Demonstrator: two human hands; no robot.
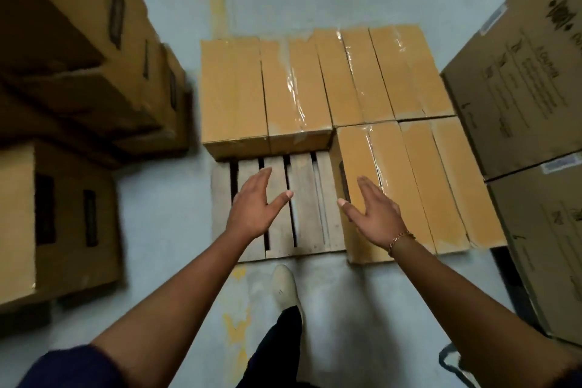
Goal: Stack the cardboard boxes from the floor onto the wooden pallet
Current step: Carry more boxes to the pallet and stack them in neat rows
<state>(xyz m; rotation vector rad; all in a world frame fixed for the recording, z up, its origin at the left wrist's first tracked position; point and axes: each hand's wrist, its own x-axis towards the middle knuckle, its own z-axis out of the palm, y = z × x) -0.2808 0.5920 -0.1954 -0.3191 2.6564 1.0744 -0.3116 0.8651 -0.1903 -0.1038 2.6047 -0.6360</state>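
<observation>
Tan cardboard boxes sealed with clear tape (315, 82) are seen lying flat on the grey slatted wooden pallet (305, 214), filling its far edge and its near right corner, while bare slats are exposed at the near left corner. Both hands are held spread and empty: the left hand (253, 203) over the bare slats, the right hand (376, 214) over the near right box. More brown cardboard boxes (63, 73) are stacked on the pale floor (163, 214) beyond the pallet's left edge.
</observation>
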